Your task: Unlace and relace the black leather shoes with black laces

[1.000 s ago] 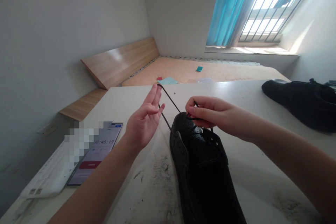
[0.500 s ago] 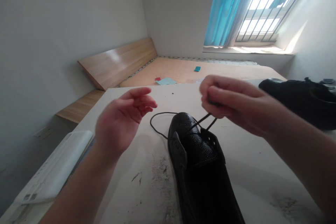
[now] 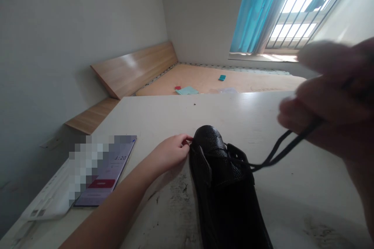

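Lowered since earlier, the left hand [image 3: 175, 151] is bent against the toe's left side (any pinch cannot be made out) of the black shoe [image 3: 207, 136] on the table [image 3: 163, 113], while, right of it, the lace [image 3: 292, 144] is drawn taut, clenched in the right hand [image 3: 330, 97].

From my remote view, the white tabletop [image 3: 157, 114] carries the black leather shoe [image 3: 209, 138], with dark scuffs [image 3: 181, 194] beside its left side and a lit smartphone [image 3: 115, 167] well to its left, next to a partly pixelated white object [image 3: 49, 200]. Beyond the shoe's toe, past the table edge, I see a bed [image 3: 201, 74] bearing a pale green piece [image 3: 187, 90], a red scrap [image 3: 178, 87] and a small teal item [image 3: 222, 78].
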{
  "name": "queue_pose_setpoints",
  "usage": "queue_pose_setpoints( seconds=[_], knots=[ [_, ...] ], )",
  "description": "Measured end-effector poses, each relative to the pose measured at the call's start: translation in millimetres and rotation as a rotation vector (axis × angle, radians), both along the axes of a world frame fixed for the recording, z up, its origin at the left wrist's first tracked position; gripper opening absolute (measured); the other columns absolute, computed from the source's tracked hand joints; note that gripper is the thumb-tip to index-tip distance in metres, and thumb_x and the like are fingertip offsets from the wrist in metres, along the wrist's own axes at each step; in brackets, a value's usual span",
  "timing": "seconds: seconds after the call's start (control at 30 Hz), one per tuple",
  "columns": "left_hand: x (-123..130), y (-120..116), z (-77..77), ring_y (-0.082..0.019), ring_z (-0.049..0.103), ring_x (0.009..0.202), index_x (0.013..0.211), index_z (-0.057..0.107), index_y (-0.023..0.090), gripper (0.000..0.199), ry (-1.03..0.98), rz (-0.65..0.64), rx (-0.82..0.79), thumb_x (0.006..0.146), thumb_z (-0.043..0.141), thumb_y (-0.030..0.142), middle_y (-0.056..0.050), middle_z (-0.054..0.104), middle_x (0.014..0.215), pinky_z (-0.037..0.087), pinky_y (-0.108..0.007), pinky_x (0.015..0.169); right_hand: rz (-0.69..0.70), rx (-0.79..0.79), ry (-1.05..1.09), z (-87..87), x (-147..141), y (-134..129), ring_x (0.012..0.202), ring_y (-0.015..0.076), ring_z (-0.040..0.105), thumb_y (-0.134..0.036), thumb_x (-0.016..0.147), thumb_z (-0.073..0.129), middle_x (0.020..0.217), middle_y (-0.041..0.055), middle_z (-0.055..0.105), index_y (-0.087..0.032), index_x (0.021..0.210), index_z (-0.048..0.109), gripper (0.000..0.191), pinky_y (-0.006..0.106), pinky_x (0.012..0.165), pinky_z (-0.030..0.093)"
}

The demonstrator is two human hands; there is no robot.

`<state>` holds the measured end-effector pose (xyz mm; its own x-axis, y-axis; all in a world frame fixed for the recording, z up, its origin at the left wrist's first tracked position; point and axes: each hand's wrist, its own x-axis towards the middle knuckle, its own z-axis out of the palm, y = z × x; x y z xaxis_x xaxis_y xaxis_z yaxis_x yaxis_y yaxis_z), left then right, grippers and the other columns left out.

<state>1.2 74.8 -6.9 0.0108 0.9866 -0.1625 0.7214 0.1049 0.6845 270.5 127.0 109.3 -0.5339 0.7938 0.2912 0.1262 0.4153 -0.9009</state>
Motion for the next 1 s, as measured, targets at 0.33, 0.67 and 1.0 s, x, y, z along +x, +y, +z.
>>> queue_pose_setpoints(
  seconds=[0.33, 0.67, 1.0],
  knots=[
    [2, -2, -2.0, -0.026, 0.069, 0.093, 0.107, 0.069, 0.018, 0.029, 0.213, -0.093, 0.062, 0.084, 0.051, 0.019, -0.010, 0.074, 0.109, 0.051, -0.034, 0.078, -0.008, -0.138, -0.333, -95.8, -84, 43, 0.056, 0.0107, 0.038, -0.033, 0.087, 0.049, 0.061, -0.0040, 0.045, -0.019, 0.077, 0.052, 0.017, 0.027, 0.053, 0.030],
    [0, 5, -12.2, -0.023, 0.063, 0.076, 0.079, 0.065, 0.022, 0.014, 0.300, -0.069, 0.244, 0.086, 0.053, 0.021, -0.005, 0.071, 0.085, 0.037, -0.031, 0.064, 0.078, -0.279, -0.219, -103.3, -81, 45, 0.060, 0.0103, 0.036, -0.050, 0.078, 0.058, 0.066, -0.0046, 0.042, -0.019, 0.079, 0.053, 0.032, 0.025, 0.053, 0.027],
    [0, 9, -26.7, -0.015, 0.059, 0.059, 0.091, 0.061, 0.021, 0.013, -0.122, 0.215, 0.285, 0.089, 0.051, 0.029, 0.000, 0.065, 0.070, 0.039, -0.024, 0.054, 0.229, -0.293, -0.149, -100.3, -85, 29, 0.064, 0.0109, 0.035, -0.049, 0.088, 0.055, 0.070, -0.0046, 0.040, -0.019, 0.080, 0.050, 0.031, 0.026, 0.058, 0.027]
  ],
)
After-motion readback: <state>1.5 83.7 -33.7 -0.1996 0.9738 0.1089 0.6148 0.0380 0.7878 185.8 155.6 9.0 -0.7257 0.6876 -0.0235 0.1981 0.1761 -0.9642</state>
